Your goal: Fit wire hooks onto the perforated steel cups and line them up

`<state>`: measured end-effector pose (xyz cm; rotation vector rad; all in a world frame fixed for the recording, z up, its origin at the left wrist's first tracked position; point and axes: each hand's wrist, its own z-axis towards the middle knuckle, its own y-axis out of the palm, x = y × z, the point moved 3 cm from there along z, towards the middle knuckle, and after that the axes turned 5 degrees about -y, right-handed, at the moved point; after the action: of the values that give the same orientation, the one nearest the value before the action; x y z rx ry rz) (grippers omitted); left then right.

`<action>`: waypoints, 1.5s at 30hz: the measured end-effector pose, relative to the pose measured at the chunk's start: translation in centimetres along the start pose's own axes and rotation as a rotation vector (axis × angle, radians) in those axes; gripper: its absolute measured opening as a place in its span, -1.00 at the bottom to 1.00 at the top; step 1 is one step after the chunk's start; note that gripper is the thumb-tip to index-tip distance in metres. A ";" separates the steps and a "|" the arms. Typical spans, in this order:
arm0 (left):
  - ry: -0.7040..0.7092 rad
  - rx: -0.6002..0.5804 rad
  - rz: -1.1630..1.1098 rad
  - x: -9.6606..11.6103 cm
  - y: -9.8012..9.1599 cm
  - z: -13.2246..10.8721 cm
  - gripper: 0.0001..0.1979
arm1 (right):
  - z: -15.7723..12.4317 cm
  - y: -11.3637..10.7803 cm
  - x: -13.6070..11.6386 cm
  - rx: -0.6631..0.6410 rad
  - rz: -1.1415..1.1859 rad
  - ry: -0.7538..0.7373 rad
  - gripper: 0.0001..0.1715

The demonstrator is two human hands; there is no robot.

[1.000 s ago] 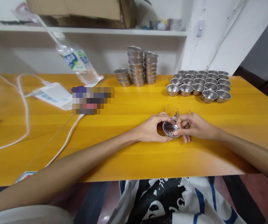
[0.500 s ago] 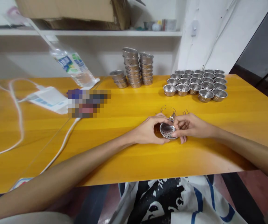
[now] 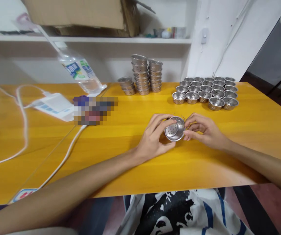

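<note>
A small perforated metal cup (image 3: 175, 130) is tilted over the yellow table, its inside facing me. My left hand (image 3: 155, 136) grips it from the left, with fingers over the upper rim and the thumb below. My right hand (image 3: 201, 130) is at the cup's right edge, fingers bent and pinched close to the rim; what they hold, if anything, is too small to name. Thin curved wires show just behind the cup, partly hidden by it and the hands.
Rows of similar cups (image 3: 206, 94) stand at the back right, and stacked cups (image 3: 140, 75) at the back centre. To the left are a bottle (image 3: 81, 71), a white device (image 3: 54, 106), white cables and a pixelated patch. A shelf (image 3: 94, 39) holds a cardboard box.
The cup has been raised and tilted further towards me. My right-hand fingers have shifted from over its rim to its right side. The whole view has moved slightly.
</note>
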<state>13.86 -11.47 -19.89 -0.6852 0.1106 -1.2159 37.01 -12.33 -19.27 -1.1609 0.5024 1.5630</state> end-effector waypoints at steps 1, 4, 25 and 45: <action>0.026 0.006 0.024 0.1 0.0 0.0 -0.41 | -0.1 0.1 0.3 -0.008 -0.010 -0.001 -0.73; 0.076 0.012 0.072 0.2 0.0 0.0 -0.40 | -0.3 0.4 0.9 -0.008 -0.023 0.001 -0.73; 0.131 -0.006 0.118 0.6 0.1 0.0 -0.44 | -0.1 0.7 0.2 -0.057 -0.436 -0.228 -0.79; 0.092 -0.068 0.135 0.8 0.3 -0.2 -0.35 | 0.2 0.5 1.3 -0.068 -0.405 -0.142 -0.51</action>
<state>14.29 -12.19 -20.02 -0.6701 0.2718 -1.1173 36.54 -11.64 -20.44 -1.1122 0.1088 1.3038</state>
